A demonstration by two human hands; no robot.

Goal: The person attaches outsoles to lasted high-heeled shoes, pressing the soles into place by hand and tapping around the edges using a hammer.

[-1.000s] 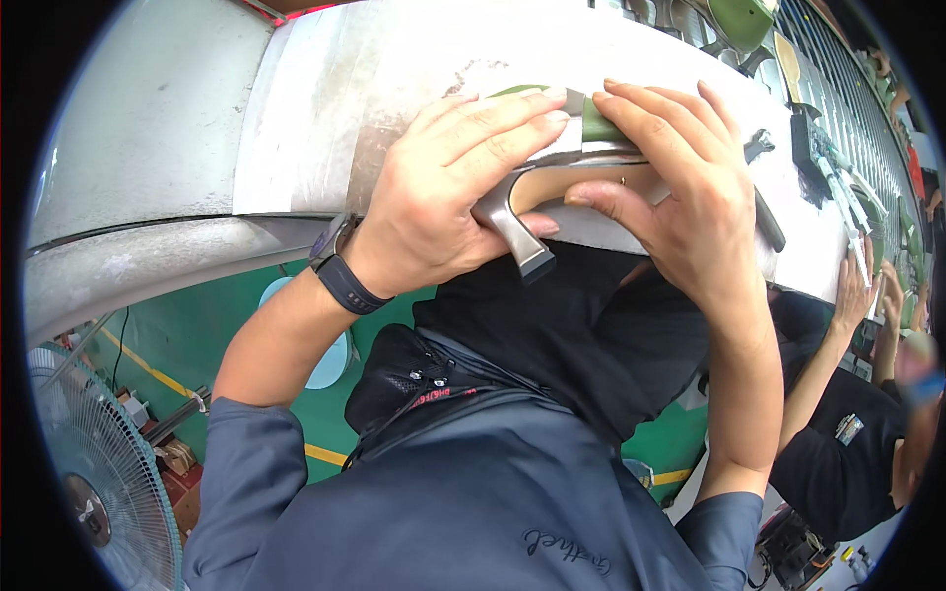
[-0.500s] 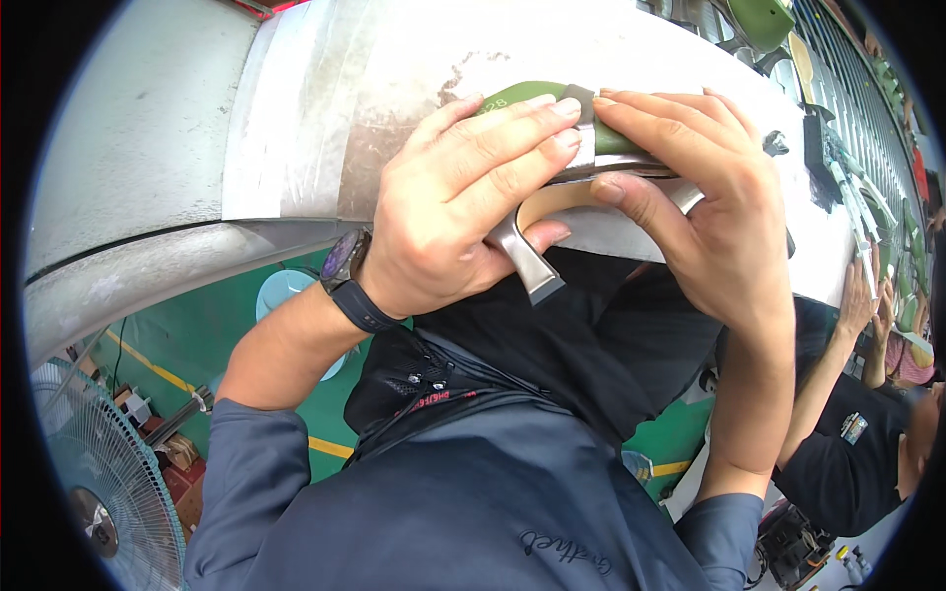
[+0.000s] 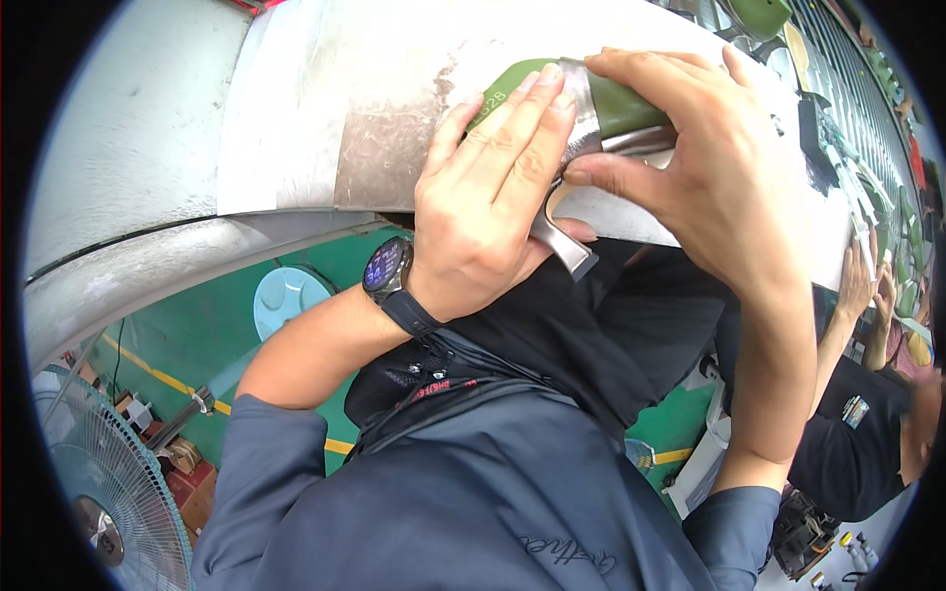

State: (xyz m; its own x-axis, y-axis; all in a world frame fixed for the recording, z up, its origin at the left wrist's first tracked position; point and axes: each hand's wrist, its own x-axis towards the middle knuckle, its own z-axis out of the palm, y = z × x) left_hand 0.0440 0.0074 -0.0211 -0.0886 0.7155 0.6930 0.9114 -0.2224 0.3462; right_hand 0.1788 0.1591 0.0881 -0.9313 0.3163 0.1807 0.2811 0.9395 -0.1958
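A green shoe last (image 3: 613, 98) wrapped in a silvery shoe upper (image 3: 583, 116) sits at the edge of the grey worktable (image 3: 345, 89), its heel (image 3: 564, 246) hanging over the rim. The left hand (image 3: 483, 212) lies flat on it, fingers pressed together. The right hand (image 3: 705, 163) clamps over the other side, thumb pinching the upper. A wristwatch (image 3: 386, 271) circles the left wrist.

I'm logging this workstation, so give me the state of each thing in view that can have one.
green shoe last: pressed on the table, wrapped in grey material
left hand: flat on the last's front
right hand: gripping over the last
wristwatch: worn, screen lit
floor fan: upright
metal table: worn, scuffed
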